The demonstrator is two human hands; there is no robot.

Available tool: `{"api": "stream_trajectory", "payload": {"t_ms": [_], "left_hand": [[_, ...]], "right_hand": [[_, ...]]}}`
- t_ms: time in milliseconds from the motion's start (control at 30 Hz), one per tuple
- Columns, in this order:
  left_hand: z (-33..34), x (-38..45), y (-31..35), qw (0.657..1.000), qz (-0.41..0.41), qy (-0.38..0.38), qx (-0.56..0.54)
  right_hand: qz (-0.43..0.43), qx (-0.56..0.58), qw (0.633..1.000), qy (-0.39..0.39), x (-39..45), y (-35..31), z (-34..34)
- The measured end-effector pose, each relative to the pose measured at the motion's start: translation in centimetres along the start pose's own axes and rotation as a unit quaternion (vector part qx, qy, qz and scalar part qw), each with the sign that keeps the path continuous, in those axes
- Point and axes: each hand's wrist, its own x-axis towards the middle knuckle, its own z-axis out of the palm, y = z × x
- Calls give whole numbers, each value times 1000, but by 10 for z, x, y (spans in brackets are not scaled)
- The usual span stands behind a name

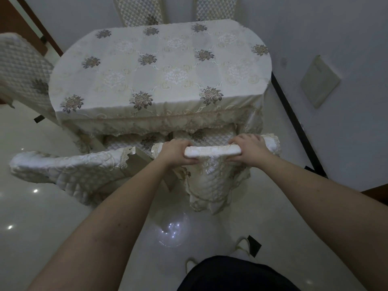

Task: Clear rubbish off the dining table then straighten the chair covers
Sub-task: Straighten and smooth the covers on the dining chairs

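We see a glossy pale tiled floor point(52, 227) catching ceiling-light glints. A white wall point(325, 28) runs along the right, edged by a dark skirting strip point(294, 122), with a pale square panel point(320, 81) set into it. A brown wooden door frame point(27, 24) stands far left.

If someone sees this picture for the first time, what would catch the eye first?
Most likely both hands, the left hand and the right hand, gripping the covered top of the near chair back at the picture's middle. Behind them spreads the table's flowered tablecloth, and a second chair cover sits rumpled at the left.
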Motion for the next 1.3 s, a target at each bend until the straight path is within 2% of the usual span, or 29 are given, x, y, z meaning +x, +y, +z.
{"api": "stream_trajectory", "payload": {"t_ms": [133, 233, 367, 433, 567, 667, 800, 933, 1033, 1133, 1300], "left_hand": [[1, -7, 3, 998, -16, 39, -54], [6, -10, 1, 997, -24, 59, -40], [28, -32, 2, 986, -30, 159, -24], [42, -52, 8, 986, -40, 161, -5], [58, -78, 28, 983, -16, 183, -1], [56, -76, 40, 981, -36, 188, -18], [50, -71, 33, 978, -15, 201, 48], [30, -54, 24, 969, 0, 221, 107], [23, -40, 19, 976, 5, 201, 86], [20, -35, 10, 981, 23, 184, 57], [8, -37, 0, 981, 40, 148, 120]], "right_hand": [[44, 6, 999, 3, -7, -6, 1], [81, 3, 993, 84, -17, -12, 14], [39, -13, 980, 193, -42, -20, 41], [19, -17, 978, 209, -53, -24, 49], [54, 12, 981, 186, -52, -38, 48], [80, 29, 981, 172, -46, -47, 50], [110, 34, 976, 187, -38, -55, 56], [60, 1, 978, 198, -31, -40, 43], [11, -13, 982, 189, -29, -25, 32], [17, -25, 981, 191, -26, -30, 28], [22, -52, 979, 194, -24, -37, 29]]}}
